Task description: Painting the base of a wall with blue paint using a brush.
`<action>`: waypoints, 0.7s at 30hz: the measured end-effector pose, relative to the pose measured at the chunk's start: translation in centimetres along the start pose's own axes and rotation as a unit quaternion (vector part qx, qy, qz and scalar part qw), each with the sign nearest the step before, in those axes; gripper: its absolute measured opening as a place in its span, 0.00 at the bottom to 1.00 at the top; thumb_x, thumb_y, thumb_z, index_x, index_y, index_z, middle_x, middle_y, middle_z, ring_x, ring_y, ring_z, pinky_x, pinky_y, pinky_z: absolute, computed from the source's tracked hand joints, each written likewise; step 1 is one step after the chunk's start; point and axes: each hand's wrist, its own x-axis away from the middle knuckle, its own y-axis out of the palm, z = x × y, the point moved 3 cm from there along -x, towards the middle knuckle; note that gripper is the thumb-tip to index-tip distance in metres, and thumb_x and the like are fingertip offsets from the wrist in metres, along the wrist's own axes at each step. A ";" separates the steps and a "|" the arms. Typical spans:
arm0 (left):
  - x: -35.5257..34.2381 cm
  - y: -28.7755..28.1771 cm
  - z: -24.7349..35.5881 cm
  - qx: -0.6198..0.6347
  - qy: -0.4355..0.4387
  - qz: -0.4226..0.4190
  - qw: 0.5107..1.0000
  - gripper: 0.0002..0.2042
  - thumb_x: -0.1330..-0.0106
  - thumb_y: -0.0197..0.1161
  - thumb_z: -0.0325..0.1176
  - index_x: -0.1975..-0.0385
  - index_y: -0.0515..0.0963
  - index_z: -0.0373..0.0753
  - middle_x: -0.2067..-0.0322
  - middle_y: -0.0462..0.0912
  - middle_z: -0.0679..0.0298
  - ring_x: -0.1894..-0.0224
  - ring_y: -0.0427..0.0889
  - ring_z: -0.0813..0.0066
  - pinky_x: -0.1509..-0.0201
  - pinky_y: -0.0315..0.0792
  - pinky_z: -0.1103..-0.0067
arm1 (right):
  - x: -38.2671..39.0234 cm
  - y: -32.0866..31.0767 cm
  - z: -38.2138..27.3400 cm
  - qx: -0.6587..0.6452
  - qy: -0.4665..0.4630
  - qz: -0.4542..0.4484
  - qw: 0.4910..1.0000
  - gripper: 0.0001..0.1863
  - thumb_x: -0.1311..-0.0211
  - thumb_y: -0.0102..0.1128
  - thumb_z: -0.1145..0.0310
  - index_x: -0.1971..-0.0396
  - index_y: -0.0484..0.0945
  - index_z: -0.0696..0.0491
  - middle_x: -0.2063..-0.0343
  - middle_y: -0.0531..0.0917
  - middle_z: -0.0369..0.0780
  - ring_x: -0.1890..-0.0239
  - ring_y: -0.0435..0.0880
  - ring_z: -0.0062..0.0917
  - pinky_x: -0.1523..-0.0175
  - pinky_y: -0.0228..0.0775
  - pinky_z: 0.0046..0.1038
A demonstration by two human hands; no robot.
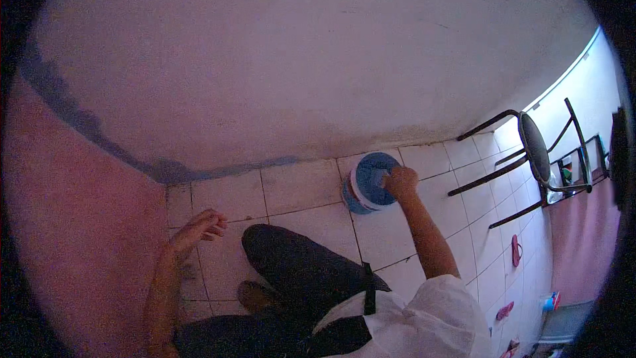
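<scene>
A blue bucket (356, 201) with a pale band round it stands on the tiled floor against the wall. My right hand (401, 183) is closed at the bucket's right rim, with its fingers over the opening. Something pale shows beside those fingers inside the bucket, but I cannot make out what they grip. To the left, my left hand (204, 225) hovers above the tiles near the wall corner. Its fingers are loosely bent and apart, and nothing shows in them. My bent knee (265, 242), in dark trousers, lies between the two hands.
A pale wall (318, 59) rises ahead, meeting a pink wall (86, 212) on the left; grey patches (173, 171) run along their joint. A dark metal-legged chair (534, 139) stands at the right. Pink-red slippers (516, 250) lie on the floor tiles (298, 189) beyond my right arm.
</scene>
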 end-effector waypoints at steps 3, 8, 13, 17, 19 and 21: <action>0.7 0.5 0.9 -0.003 -0.025 -0.001 1.000 0.16 0.33 0.46 0.48 0.58 0.71 0.43 0.60 0.75 0.65 0.58 0.74 0.74 0.54 0.66 0.75 | -0.6 0.3 -4.8 0.046 -0.061 -0.051 0.996 0.19 0.53 0.59 0.50 0.75 0.82 0.52 0.72 0.83 0.42 0.66 0.83 0.34 0.63 0.74 0.36; -0.8 0.5 -0.2 -0.008 -0.002 -0.042 0.999 0.17 0.34 0.47 0.48 0.56 0.69 0.43 0.58 0.75 0.65 0.58 0.74 0.73 0.53 0.65 0.74 | -2.2 -0.3 -7.8 0.035 -0.094 0.003 0.995 0.19 0.61 0.62 0.50 0.76 0.82 0.52 0.72 0.83 0.41 0.69 0.83 0.35 0.64 0.74 0.36; -1.7 -1.1 -3.0 -0.015 -0.005 -0.057 0.998 0.18 0.35 0.47 0.49 0.53 0.68 0.42 0.58 0.74 0.64 0.57 0.74 0.73 0.53 0.65 0.74 | 0.2 -6.4 -5.3 -0.041 -0.076 -0.006 0.996 0.25 0.63 0.63 0.44 0.78 0.82 0.53 0.74 0.82 0.43 0.70 0.82 0.37 0.63 0.73 0.35; -2.6 0.2 -2.1 -0.030 -0.006 -0.063 0.998 0.19 0.34 0.46 0.49 0.53 0.67 0.42 0.58 0.74 0.63 0.57 0.73 0.73 0.52 0.65 0.74 | 1.3 -6.1 0.0 -0.062 -0.034 0.006 0.997 0.26 0.60 0.62 0.42 0.81 0.81 0.54 0.76 0.82 0.45 0.72 0.82 0.36 0.62 0.73 0.36; -2.0 0.7 -1.0 -0.028 -0.009 -0.062 0.998 0.19 0.34 0.46 0.49 0.53 0.67 0.42 0.58 0.74 0.63 0.57 0.73 0.73 0.53 0.65 0.74 | 2.2 -5.8 1.8 -0.109 -0.013 -0.042 0.993 0.23 0.57 0.61 0.45 0.81 0.81 0.54 0.77 0.81 0.43 0.74 0.81 0.34 0.65 0.72 0.35; -2.4 1.0 -0.7 -0.025 -0.009 -0.064 0.998 0.19 0.34 0.46 0.49 0.53 0.67 0.42 0.58 0.74 0.63 0.58 0.73 0.73 0.53 0.65 0.74 | 3.3 -4.8 3.8 -0.151 0.011 -0.088 0.984 0.21 0.54 0.60 0.48 0.81 0.81 0.53 0.79 0.81 0.42 0.77 0.81 0.32 0.67 0.72 0.33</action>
